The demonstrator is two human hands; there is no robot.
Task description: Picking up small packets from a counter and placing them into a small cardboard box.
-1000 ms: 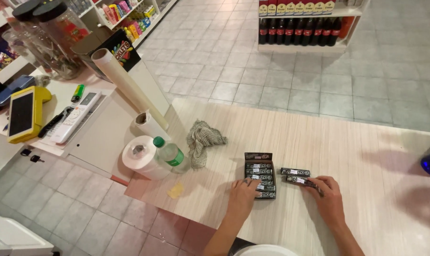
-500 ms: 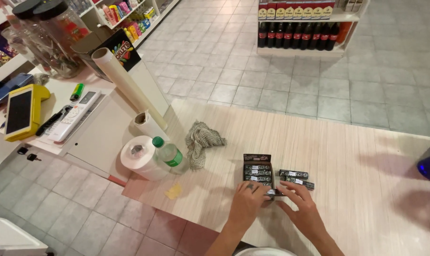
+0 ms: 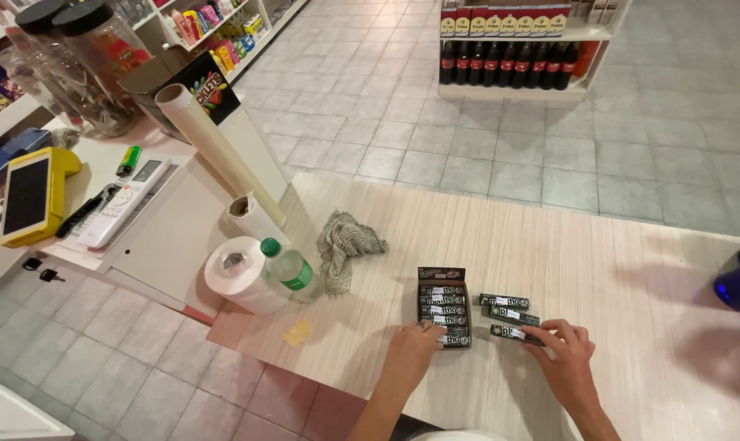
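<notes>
black candy box near counter edge; hands touching it

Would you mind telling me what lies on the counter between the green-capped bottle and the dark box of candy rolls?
In the head view, a crumpled grey cloth lies between the bottle and the box, closer to the bottle; the remaining stretch is bare counter.

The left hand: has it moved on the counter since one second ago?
Yes. The left hand has shifted toward the front corner of the dark candy box, which stays beside the grey cloth; earlier it lay lower and further left.
</notes>
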